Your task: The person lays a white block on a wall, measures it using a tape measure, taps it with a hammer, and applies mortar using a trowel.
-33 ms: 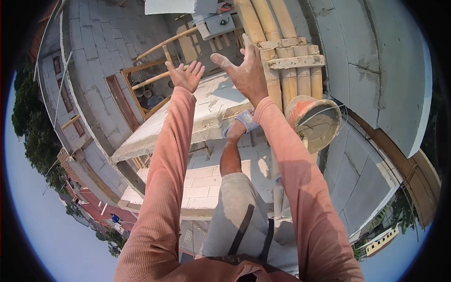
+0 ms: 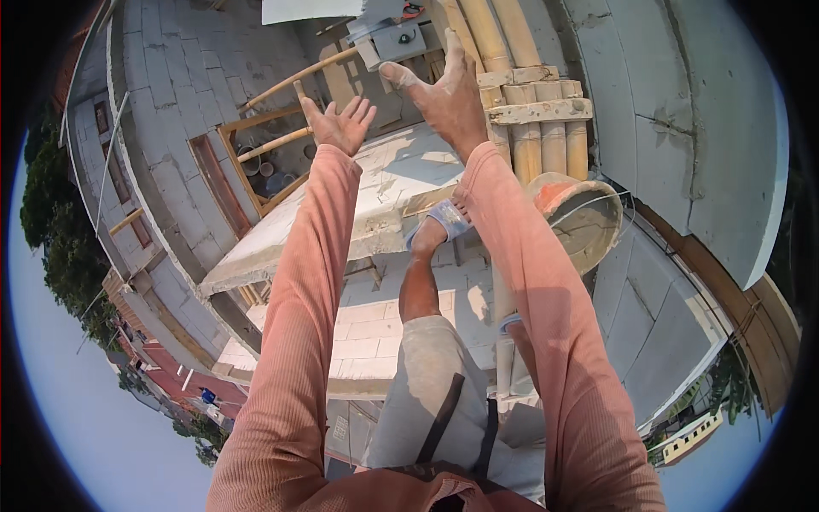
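Both my arms reach forward in pink sleeves, with nothing in either hand. My left hand (image 2: pixel 341 126) is open, palm up and fingers spread, above the pale block wall (image 2: pixel 375 183). Dust whitens my right hand (image 2: pixel 448 102), also open, with its thumb stretched out toward the left. It is held up beside the bamboo pole platform (image 2: pixel 527 111), apart from it as far as I can see. Right of my right forearm sits an orange-rimmed bucket (image 2: pixel 584 224) with grey mortar inside and a thin wire handle.
My sandalled foot (image 2: pixel 435 226) rests on the wall's top edge. Below lie a wooden frame (image 2: pixel 223 162), several buckets (image 2: pixel 277 181) and slanting bamboo poles (image 2: pixel 299 81). Farther off, a grey block (image 2: pixel 401 41) carries a small dark object. Grey block walls (image 2: pixel 657 111) rise at the right.
My right hand has risen slightly, away from me. My left hand has shifted a little to the right and up. Both stay open.
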A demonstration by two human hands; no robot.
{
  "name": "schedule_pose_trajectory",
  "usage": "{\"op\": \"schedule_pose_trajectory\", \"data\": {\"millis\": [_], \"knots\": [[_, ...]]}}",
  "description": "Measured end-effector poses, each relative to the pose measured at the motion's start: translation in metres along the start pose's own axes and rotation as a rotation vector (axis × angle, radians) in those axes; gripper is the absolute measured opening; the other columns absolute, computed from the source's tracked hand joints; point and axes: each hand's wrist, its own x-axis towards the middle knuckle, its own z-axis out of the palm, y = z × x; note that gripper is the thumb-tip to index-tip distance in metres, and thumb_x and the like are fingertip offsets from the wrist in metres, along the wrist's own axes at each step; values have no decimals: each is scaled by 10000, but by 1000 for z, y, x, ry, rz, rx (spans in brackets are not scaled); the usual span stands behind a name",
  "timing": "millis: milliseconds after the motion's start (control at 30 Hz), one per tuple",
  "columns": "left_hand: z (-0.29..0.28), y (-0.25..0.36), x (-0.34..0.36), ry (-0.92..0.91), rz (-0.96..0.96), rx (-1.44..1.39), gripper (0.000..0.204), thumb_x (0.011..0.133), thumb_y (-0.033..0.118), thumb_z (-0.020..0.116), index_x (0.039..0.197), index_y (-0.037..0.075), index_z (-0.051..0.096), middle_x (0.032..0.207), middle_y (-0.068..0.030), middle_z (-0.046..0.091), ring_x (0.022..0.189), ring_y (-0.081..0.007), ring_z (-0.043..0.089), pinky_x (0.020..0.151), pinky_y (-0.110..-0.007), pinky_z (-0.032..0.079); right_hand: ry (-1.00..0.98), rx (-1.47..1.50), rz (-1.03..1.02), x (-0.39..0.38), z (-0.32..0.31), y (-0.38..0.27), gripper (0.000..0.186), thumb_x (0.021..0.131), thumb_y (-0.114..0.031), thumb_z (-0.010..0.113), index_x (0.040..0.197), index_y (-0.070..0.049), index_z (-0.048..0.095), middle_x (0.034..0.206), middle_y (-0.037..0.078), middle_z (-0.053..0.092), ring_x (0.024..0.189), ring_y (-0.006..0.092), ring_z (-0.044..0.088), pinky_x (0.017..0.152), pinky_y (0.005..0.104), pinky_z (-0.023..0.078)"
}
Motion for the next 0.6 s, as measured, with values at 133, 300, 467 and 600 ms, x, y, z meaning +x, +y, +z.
{"op": "schedule_pose_trajectory", "data": {"millis": [133,300,467,600], "knots": [[43,-27,64,-126,-28,22,1169,838,821,449,1539,189,-242,1605,-298,-19,1492,-460,96,1190,-599,205,-70,-95,35,104,5,13,1275,678,-675,772,1511,64,150,1431,313,354,1331,434,404,1102,467,377],[72,-48,114,-267,-19,24,1205,817,846,437,1524,172,-269,1603,-288,-76,1493,-468,45,1203,-596,160,-133,-72,100,105,12,14,1267,684,-626,783,1503,81,124,1409,314,369,1316,416,418,1094,451,382],[110,-80,140,-429,-26,-12,1104,803,874,357,1526,171,-91,1582,-243,55,1463,-445,138,1190,-601,192,-106,-18,112,107,-2,18,1261,689,-577,795,1495,98,98,1387,314,384,1301,399,433,1086,435,387],[115,-73,133,-449,94,16,1039,803,891,276,1535,176,97,1564,-195,193,1435,-415,233,1177,-603,225,-86,53,133,87,-1,21,1258,693,-537,805,1489,111,78,1370,315,397,1289,384,444,1079,422,391]]}}
